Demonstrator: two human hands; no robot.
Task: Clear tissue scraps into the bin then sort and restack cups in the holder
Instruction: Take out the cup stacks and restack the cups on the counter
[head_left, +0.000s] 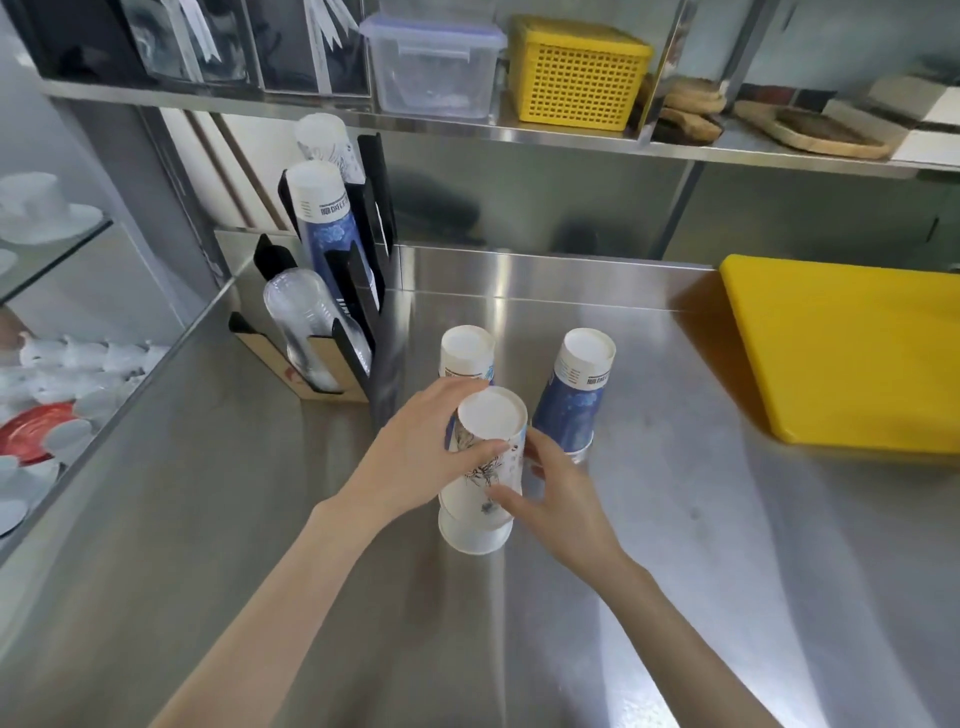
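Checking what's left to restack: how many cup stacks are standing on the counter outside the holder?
3. A white stack held in both hands, a second white one just behind it, and a blue stack to their right. None seems hidden.

— What sort of place is this?
— A café or drinks-shop prep kitchen: brushed stainless-steel counter (649, 519), steel shelf (467, 122) above, black tiered holder (363, 291) of disposable cups far left, thick yellow plastic cutting board (852, 353) right.

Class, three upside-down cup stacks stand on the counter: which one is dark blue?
The blue stack on the right, untouched; the other two are white.
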